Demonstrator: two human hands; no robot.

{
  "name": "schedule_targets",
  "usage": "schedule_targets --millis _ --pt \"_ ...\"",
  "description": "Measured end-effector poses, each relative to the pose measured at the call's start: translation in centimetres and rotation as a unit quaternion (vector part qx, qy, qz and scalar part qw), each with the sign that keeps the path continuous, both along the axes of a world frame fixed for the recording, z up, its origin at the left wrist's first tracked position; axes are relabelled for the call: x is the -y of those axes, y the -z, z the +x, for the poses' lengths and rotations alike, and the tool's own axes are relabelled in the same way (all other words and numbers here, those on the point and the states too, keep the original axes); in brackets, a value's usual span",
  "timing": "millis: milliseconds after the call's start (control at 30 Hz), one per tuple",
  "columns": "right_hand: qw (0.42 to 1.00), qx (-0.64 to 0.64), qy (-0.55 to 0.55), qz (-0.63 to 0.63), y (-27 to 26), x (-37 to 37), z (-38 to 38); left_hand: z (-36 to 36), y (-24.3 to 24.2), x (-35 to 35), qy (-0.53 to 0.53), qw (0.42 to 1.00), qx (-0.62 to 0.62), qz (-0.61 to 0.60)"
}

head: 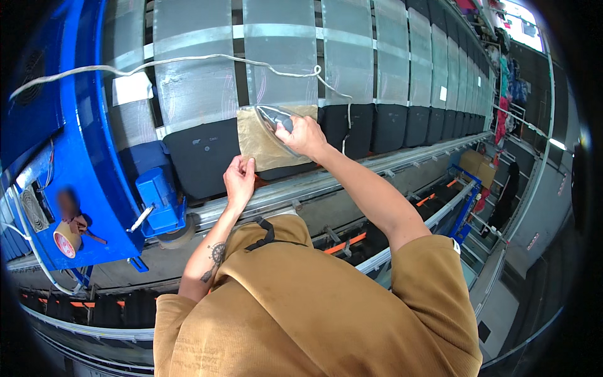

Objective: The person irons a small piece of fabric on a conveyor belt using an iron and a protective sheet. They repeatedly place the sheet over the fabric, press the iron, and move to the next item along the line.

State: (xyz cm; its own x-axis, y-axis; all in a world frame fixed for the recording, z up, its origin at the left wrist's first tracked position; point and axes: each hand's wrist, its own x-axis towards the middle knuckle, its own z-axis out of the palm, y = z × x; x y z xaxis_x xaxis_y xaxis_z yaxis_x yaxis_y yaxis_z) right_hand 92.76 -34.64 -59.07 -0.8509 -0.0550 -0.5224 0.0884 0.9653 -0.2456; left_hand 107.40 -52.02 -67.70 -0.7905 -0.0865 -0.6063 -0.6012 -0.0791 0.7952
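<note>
My right hand (304, 135) is closed around the handle of an electric iron (268, 114). The iron lies on a crinkled tan sheet (250, 134), which looks like paper. At the sheet's near left corner, the fingertips of my left hand (239, 183) pinch its edge. Black fabric shows below the sheet, mostly hidden by it. To the left, a black fabric piece (200, 153) with small printed marks covers the near end of a pallet. More black fabric pieces (347, 127) lie on the pallets to the right.
Long grey pallets (280, 52) run side by side along a metal rail (282, 181). A pale cord (198, 57) crosses them. At left stand a blue machine (89, 188) and its blue motor (158, 195), with a tape roll (67, 239) on the machine. Cardboard boxes (476, 167) sit right.
</note>
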Motion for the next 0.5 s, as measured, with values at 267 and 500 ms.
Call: schedule_targets --millis 267,500 --pt "0.999 -0.027 -0.021 -0.011 1.0 -1.3 0.8 0.1 -0.6 -1.2 -0.025 0.999 0.022 -0.008" --pt "0.999 -0.017 -0.028 0.001 1.4 -1.6 0.8 -0.6 -1.1 -1.2 -0.026 0.996 0.07 0.042"
